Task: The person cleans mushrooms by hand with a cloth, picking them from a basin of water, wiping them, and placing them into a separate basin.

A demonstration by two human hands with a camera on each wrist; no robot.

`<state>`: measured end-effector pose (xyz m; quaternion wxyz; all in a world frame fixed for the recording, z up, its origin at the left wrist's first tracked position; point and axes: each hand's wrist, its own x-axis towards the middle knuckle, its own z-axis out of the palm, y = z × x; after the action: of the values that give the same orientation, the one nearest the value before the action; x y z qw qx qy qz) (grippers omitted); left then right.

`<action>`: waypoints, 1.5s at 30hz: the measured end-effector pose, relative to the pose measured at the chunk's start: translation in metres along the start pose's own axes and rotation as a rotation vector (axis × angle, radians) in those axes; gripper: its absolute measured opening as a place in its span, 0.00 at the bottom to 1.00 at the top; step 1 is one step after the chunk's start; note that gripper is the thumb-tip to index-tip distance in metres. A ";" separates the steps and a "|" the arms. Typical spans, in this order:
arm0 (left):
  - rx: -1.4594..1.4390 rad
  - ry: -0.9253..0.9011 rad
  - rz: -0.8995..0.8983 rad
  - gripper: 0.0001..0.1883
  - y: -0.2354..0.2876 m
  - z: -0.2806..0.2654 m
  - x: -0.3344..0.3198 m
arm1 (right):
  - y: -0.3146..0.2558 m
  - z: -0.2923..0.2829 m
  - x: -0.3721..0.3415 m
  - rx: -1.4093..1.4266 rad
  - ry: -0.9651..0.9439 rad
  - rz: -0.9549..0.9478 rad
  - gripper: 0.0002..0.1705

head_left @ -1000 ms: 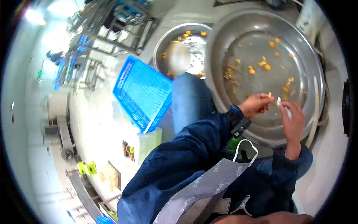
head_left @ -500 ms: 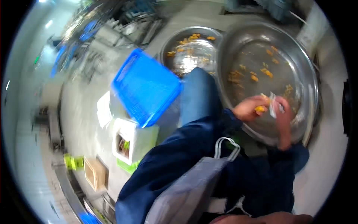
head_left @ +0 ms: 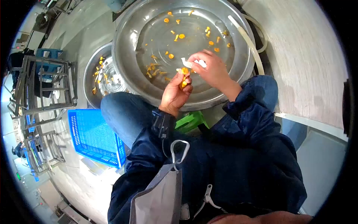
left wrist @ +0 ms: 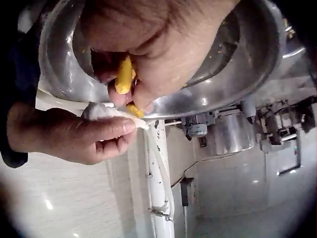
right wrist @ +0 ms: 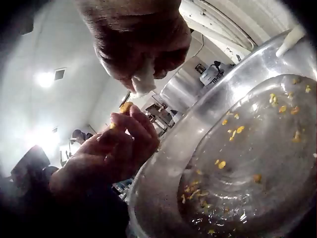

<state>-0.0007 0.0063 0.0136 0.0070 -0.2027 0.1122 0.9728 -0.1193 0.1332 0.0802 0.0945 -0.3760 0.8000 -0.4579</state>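
Note:
My left hand (head_left: 176, 93) holds small yellow-orange pieces, probably mushrooms, over the near part of a large steel basin (head_left: 128, 71). One piece (head_left: 185, 70) is pinched at its fingertips; in the left wrist view a longer yellow piece (left wrist: 124, 75) lies against the curled fingers. Just right of it, my right hand (head_left: 213, 69) grips a crumpled white cloth or tissue (head_left: 201, 62), a tip of which sticks out close to the pinched piece. More orange pieces (head_left: 152, 69) lie scattered in the basin's shallow water.
A smaller steel basin (head_left: 88, 76) with similar pieces stands left of the large one. A blue plastic basket (head_left: 95, 138) sits at the left knee. A pale hose (head_left: 248, 41) hangs over the right rim. Something green (head_left: 192, 121) lies below the basin, and metal racks (head_left: 46, 84) stand far left.
The head view has swung, so the basins and hands appear farther left. Both hands stay close together over the large basin, still holding the pieces and the white cloth.

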 end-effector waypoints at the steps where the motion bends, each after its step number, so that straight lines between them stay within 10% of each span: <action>1: 0.017 0.004 0.000 0.11 0.000 -0.002 -0.001 | -0.001 0.002 0.000 0.034 0.012 0.004 0.11; 30: 0.001 0.102 0.065 0.10 0.003 -0.011 0.005 | 0.011 0.020 -0.004 -0.024 -0.020 -0.174 0.10; 45: 0.127 0.019 0.166 0.12 0.010 0.011 -0.002 | 0.009 -0.005 0.007 0.130 -0.013 0.128 0.15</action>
<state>-0.0038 -0.0010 0.0260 -0.0620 -0.2012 0.1900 0.9589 -0.1318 0.1342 0.0769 0.1527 -0.3201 0.7903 -0.4997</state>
